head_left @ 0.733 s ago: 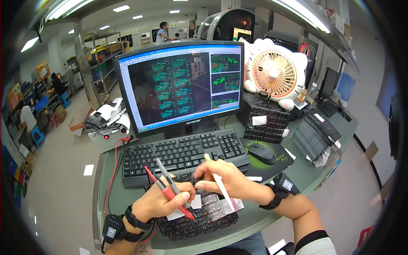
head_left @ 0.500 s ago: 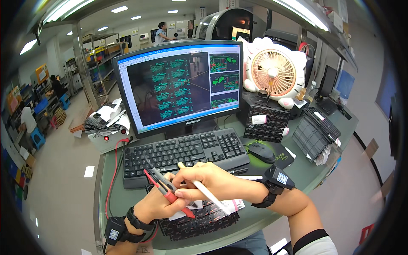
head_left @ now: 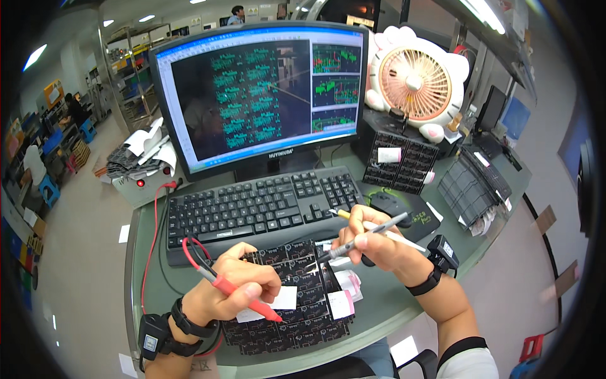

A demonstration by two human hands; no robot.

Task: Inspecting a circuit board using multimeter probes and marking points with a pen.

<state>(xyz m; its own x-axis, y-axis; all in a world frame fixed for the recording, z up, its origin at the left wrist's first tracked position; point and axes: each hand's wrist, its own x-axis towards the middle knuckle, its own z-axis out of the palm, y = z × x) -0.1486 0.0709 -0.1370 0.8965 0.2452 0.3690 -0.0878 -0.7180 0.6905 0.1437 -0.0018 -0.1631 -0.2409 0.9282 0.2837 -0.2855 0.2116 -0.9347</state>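
My left hand [head_left: 237,284] is closed around a red test probe [head_left: 264,309], whose tip points down at a black circuit board panel [head_left: 303,252]. A red lead and a dark one loop up beside that hand. My right hand [head_left: 388,252] is raised right of the panel, fingers closed on a grey pen-shaped tool [head_left: 390,223] with a dark tip pointing left. The same hand also carries a thin white stick [head_left: 409,240] with a yellowish end. White paper slips [head_left: 341,304] lie on and beside the panel, some partly hidden by my left hand.
Behind my hands stand a black keyboard [head_left: 262,208] and a monitor [head_left: 246,95] showing a board layout. To the right are a mouse [head_left: 388,203], a white-and-pink fan [head_left: 413,82] and stacked black panels [head_left: 470,189]. A box with a red light [head_left: 140,183] sits left.
My hands have moved apart. The right hand went right and up, with the grey tool now in it alongside the white stick. The left hand keeps the red probe, uncovering more of the panel.
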